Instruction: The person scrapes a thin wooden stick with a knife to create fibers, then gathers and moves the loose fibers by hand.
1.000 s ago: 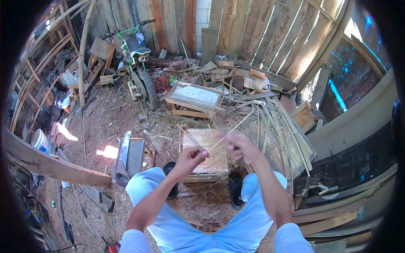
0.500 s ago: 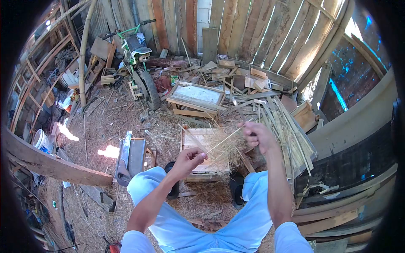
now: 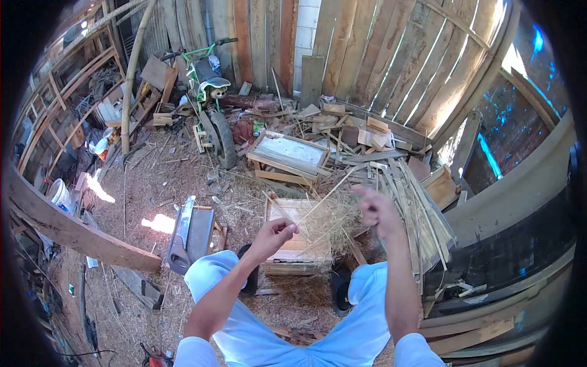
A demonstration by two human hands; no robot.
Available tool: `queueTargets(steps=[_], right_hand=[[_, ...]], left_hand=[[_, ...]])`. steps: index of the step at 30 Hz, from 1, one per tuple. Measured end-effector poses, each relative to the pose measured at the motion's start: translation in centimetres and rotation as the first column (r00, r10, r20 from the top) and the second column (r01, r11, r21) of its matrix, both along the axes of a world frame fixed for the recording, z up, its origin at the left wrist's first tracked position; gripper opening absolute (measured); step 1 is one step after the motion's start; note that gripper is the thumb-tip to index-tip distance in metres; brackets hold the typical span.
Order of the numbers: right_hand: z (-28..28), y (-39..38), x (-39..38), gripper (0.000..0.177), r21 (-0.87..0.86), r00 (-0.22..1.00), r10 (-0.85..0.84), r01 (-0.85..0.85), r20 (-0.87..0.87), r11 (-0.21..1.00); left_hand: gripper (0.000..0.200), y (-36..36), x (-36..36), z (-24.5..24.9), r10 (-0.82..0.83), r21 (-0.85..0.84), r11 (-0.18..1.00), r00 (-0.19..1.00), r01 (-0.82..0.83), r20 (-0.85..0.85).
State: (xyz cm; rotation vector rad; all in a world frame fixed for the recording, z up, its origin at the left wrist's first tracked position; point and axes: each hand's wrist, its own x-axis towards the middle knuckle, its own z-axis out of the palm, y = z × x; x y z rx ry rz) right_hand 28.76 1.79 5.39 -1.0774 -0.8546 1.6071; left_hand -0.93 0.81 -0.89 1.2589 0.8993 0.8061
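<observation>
My left hand is closed in a pinch on the lower end of a thin pale wooden strip. The strip slants up and right, above a small wooden bench standing between my feet. To the right of the strip is my right hand, apart from it and smeared by motion. Its fingers look curled, with one pointing up and left; whatever they hold is too blurred to make out. A heap of fine shavings covers the bench's right side, below the strip.
A handsaw lies on a dark-topped stool at left. Beyond the bench sits a wooden frame with a white panel. Long strips are piled at right, scrap wood behind. A motorbike stands at the back.
The view has shifted slightly. My right hand has moved away from the strip, and the slender dark tool seen at it earlier is no longer distinct. My left hand keeps the strip, now angled more steeply.
</observation>
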Motion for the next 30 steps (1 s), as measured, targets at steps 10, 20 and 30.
queueTargets(steps=[10,20,30], right_hand=[[-2.4,-1.2,-9.1,0.022,-0.110,0.918,0.371,-0.387,-0.142,0.916],[-0.6,0.6,-1.6,0.028,-0.072,0.992,0.116,-0.121,-0.058,0.990],[-0.3,0.1,1.1,0.030,-0.010,0.999,-0.028,0.027,-0.037,1.000]], left_hand=[[0.023,0.5,2.1,-0.1,-0.003,0.071,0.997,0.992,-0.006,0.124],[0.024,-0.3,0.7,0.7,-0.078,-0.016,0.997,0.997,0.078,-0.022],[0.024,0.5,-0.5,-0.1,-0.028,-0.146,0.989,0.998,0.037,0.061]])
